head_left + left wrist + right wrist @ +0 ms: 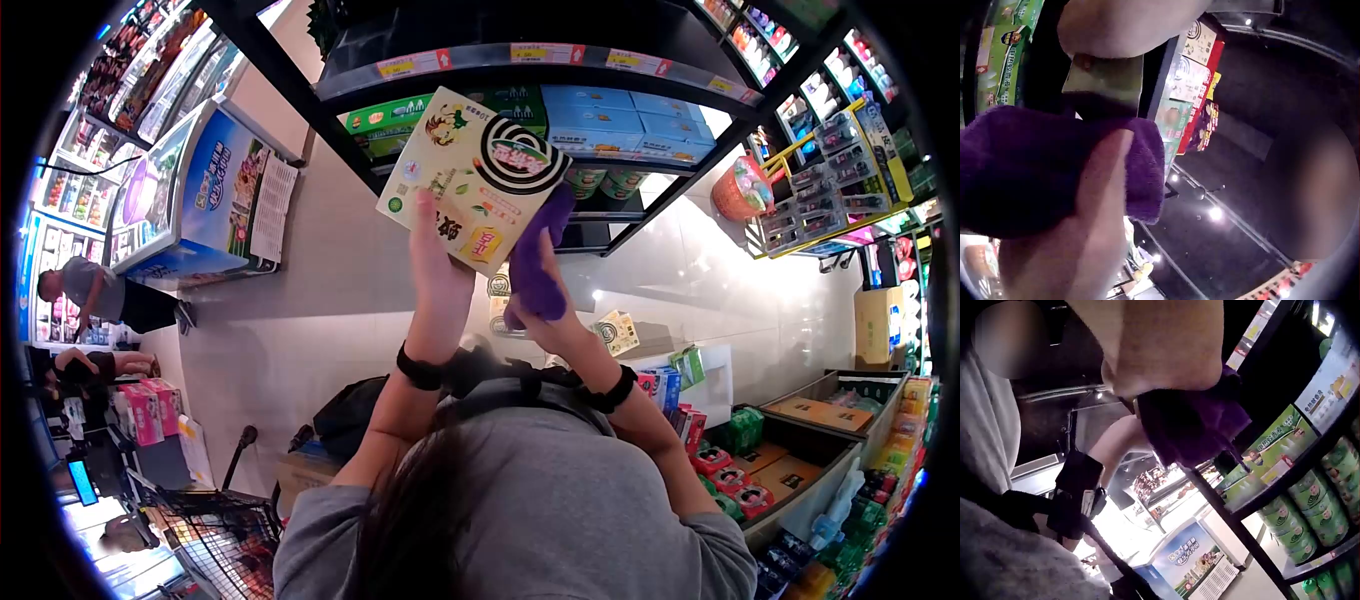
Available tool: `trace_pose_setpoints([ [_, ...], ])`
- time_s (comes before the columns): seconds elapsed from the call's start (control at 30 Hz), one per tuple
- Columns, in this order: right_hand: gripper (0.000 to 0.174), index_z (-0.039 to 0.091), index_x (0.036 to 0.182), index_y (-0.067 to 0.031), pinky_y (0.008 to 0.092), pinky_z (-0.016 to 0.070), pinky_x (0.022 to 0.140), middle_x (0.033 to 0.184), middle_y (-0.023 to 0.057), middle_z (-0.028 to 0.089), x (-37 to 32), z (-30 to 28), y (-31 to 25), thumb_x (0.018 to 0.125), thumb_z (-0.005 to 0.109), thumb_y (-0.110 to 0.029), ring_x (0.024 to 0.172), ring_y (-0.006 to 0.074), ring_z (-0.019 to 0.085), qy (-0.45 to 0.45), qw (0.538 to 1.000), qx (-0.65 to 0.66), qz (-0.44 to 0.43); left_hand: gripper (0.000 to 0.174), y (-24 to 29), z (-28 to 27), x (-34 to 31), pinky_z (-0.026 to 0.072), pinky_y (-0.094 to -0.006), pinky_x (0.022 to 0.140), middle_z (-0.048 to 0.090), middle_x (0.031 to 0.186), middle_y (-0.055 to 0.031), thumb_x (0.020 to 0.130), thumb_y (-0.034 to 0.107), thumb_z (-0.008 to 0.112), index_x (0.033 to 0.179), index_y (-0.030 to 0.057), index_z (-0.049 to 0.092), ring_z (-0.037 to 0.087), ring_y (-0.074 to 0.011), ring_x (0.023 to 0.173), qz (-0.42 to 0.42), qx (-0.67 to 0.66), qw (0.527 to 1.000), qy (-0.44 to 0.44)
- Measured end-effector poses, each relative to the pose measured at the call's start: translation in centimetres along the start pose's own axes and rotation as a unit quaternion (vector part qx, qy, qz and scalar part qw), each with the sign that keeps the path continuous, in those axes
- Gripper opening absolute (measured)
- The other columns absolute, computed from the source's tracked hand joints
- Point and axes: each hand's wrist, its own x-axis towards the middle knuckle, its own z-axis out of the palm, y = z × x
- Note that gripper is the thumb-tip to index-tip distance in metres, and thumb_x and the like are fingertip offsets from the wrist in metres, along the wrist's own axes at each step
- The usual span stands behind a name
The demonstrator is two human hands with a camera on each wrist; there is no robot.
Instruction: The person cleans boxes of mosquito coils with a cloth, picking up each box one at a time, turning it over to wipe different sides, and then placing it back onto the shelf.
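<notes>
A pale yellow box with a black-and-white spiral is tilted in front of a shelf in the head view. The left hand grips its lower left side, a digit on the printed face. At the lower right edge, the right hand holds a purple cloth against the box. In the left wrist view the box shows between the left hand and the cloth at the right hand. The right wrist view shows the right hand over the cloth; the box is mostly hidden there.
Blue boxes and green cans fill the dark shelf ahead. Similar yellow boxes lie on the floor. A freezer and a bending person are at left, a red basket and goods bins at right.
</notes>
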Motion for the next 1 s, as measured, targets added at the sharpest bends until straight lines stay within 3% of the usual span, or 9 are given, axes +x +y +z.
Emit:
trace_pose_setpoints([
  [0.1,0.053,0.027,0.134,-0.0024,0.0294,0.0316,0.097,0.128,0.0065,0.040,2.1,-0.9,-0.8,0.086,0.051,-0.003,0.115,0.0166,0.040,0.101,0.991,0.071,-0.057,0.046,-0.4,-0.2,0.2,0.0468,-0.0374,0.084,0.052,0.113,-0.0105,0.087,0.030,0.055,0.121,0.0032,0.039,0.053,-0.0223,0.103,0.078,0.045,0.996,-0.018],
  [0.17,0.033,0.039,0.123,-0.0026,0.0259,0.0403,0.084,0.111,0.0016,0.047,3.0,-1.9,-1.7,0.092,0.046,-0.013,0.097,0.0096,0.046,0.222,0.963,0.124,0.084,0.045,-0.6,0.2,-0.5,0.0471,-0.0350,0.082,0.053,0.111,-0.0106,0.088,0.027,0.055,0.121,0.0013,0.039,0.055,-0.0201,0.100,0.105,0.101,0.989,-0.009],
  [0.23,0.038,0.039,0.124,-0.0023,0.0340,0.0356,0.093,0.121,0.0068,0.047,4.1,-2.7,-3.1,0.090,0.048,-0.015,0.108,0.0188,0.046,0.208,0.973,0.078,0.065,0.044,-1.5,0.1,-0.6,0.0468,-0.0332,0.081,0.053,0.110,-0.0095,0.088,0.026,0.056,0.120,0.0012,0.039,0.054,-0.0190,0.099,0.123,0.121,0.985,-0.002],
  [0.3,0.047,0.038,0.127,-0.0020,0.0421,0.0232,0.102,0.133,0.0116,0.040,5.5,-3.1,-3.9,0.084,0.054,-0.014,0.123,0.0306,0.035,0.128,0.941,-0.292,-0.115,0.042,-2.3,0.8,-1.0,0.0454,-0.0287,0.079,0.053,0.106,-0.0074,0.088,0.028,0.056,0.116,0.0014,0.041,0.053,-0.0155,0.094,0.160,0.141,0.977,0.005],
  [0.33,0.058,0.036,0.129,-0.0019,0.0444,0.0113,0.106,0.139,0.0116,0.032,5.3,-3.1,-3.7,0.077,0.058,-0.015,0.131,0.0342,0.020,0.055,0.912,-0.393,-0.109,0.041,-2.5,0.6,-1.1,0.0450,-0.0285,0.080,0.052,0.106,-0.0074,0.088,0.029,0.056,0.115,0.0015,0.041,0.052,-0.0148,0.094,0.170,0.177,0.970,-0.002],
  [0.53,0.065,0.039,0.128,-0.0028,0.0445,0.0279,0.101,0.135,0.0090,0.039,2.6,0.0,-4.3,0.070,0.065,-0.016,0.128,0.0315,0.030,-0.115,0.932,-0.327,-0.104,0.040,-2.1,-0.7,-0.2,0.0393,-0.0231,0.072,0.050,0.096,-0.0056,0.085,0.033,0.059,0.104,0.0021,0.041,0.046,-0.0090,0.083,0.143,0.228,0.963,-0.007],
  [0.67,0.068,0.036,0.130,-0.0009,0.0355,0.0369,0.095,0.131,0.0142,0.043,4.5,-1.2,-4.8,0.070,0.064,-0.015,0.118,0.0320,0.044,-0.020,0.940,-0.318,-0.119,0.047,-2.0,-1.4,-0.7,0.0399,-0.0232,0.073,0.051,0.094,-0.0043,0.082,0.036,0.062,0.106,0.0026,0.041,0.047,-0.0096,0.081,0.151,0.256,0.954,-0.041],
  [0.8,0.060,0.036,0.130,0.0004,0.0397,0.0238,0.103,0.138,0.0156,0.033,6.6,-3.5,-3.2,0.077,0.058,-0.019,0.127,0.0348,0.030,0.066,0.930,-0.338,-0.127,0.052,-2.1,-0.5,-2.0,0.0428,-0.0235,0.076,0.054,0.099,-0.0062,0.078,0.032,0.069,0.109,0.0015,0.041,0.052,-0.0108,0.087,0.157,0.248,0.952,-0.090],
  [1.0,0.055,0.037,0.129,-0.0011,0.0449,0.0125,0.106,0.139,0.0137,0.031,6.0,-2.9,-3.3,0.082,0.051,-0.026,0.132,0.0346,0.018,-0.048,0.951,-0.270,-0.142,0.050,-1.4,-0.6,-1.9,0.0448,-0.0252,0.075,0.057,0.095,-0.0082,0.076,0.023,0.071,0.108,-0.0002,0.040,0.054,-0.0118,0.085,0.169,0.369,0.908,-0.098],
])
